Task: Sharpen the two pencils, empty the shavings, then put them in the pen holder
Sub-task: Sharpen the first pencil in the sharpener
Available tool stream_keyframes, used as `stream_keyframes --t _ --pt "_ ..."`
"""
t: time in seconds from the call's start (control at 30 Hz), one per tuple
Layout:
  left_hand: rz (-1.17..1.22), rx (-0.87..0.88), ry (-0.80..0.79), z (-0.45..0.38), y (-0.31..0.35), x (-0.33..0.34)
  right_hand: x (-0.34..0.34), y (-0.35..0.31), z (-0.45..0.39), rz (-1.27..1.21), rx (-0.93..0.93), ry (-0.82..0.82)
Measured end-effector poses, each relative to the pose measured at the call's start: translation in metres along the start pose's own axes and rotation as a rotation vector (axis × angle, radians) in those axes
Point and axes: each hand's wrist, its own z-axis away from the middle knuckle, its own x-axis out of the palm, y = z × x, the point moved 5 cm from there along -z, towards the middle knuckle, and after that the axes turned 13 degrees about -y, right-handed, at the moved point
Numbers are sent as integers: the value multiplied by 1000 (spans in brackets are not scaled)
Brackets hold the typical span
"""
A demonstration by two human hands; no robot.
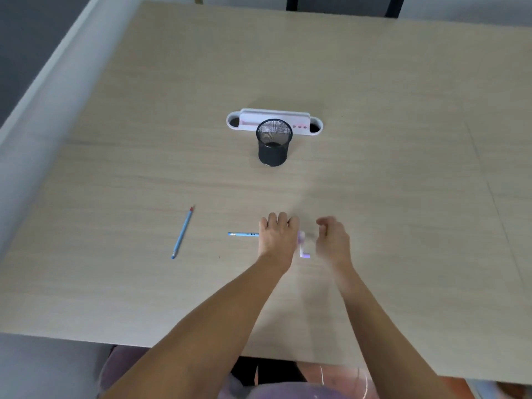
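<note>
My left hand (277,236) lies over a small white and purple sharpener (302,245) and grips it. A blue pencil (243,234) sticks out level to the left from under that hand, its tip end hidden. My right hand (334,240) is blurred just right of the sharpener's crank, fingers curled; whether it touches the crank I cannot tell. A second blue pencil (182,232) with a red end lies loose on the table to the left. The black mesh pen holder (273,142) stands upright farther back, nothing visible inside it.
A white oblong desk organiser (315,126) sits right behind the pen holder. The pale wooden table (403,197) ends at a near edge by my lap and at a left edge beside a white ledge.
</note>
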Motion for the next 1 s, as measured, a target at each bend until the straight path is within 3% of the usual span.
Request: stream_keyframes --t 0.1,0.33,0.43,0.6,0.77,0.93,1.0 --pt "-36 16 -5 -1 1 3 28 37 18 156 -44 -271" --pt "-40 13 25 1 0 -1 27 28 46 -95 -137 -319" --pt "-6 28 42 2 0 -3 17 14 50 -225 -168 -312" --pt "-14 20 87 -2 -1 -1 2 -14 4 -132 -156 -136" --pt "0 -17 112 -2 1 -1 17 -2 -39 -161 -72 -67" --pt "-23 -47 72 0 1 0 39 26 -10 42 -89 -10" --pt "-39 -55 78 0 2 -2 42 36 15 15 -76 -2"
